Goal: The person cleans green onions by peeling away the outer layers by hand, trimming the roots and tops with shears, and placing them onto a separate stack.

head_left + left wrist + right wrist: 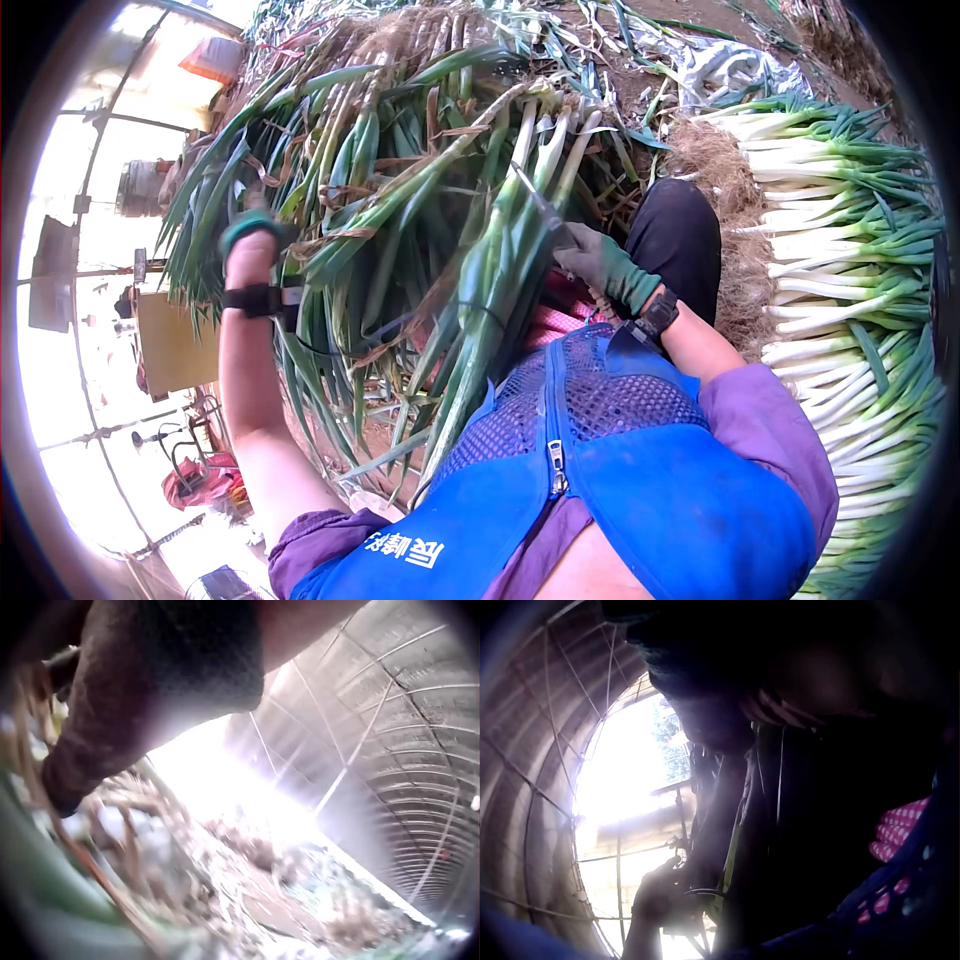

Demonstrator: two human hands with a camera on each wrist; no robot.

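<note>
My right hand (605, 268), in a grey-green glove, grips a knife (540, 200) above my lap, its thin blade pointing up and to the left. Just left of the blade, several long green onions (490, 260) lie across my front, leaves trailing down. On the left, my gloved left hand (256, 215) is blurred at the edge of a big heap of untrimmed green onions (400, 130) with dry brown leaves. The left wrist view shows that left hand (105, 720) pointing down beside a leaf; whether it holds anything I cannot tell. The right wrist view is mostly dark.
A long row of cleaned green onions (830, 280) with white stems lies on the right, brown stringy roots (725, 190) at its near side. A white plastic sheet (735, 70) lies behind it. A tan board (175, 340) and a red bag (205, 480) are at left.
</note>
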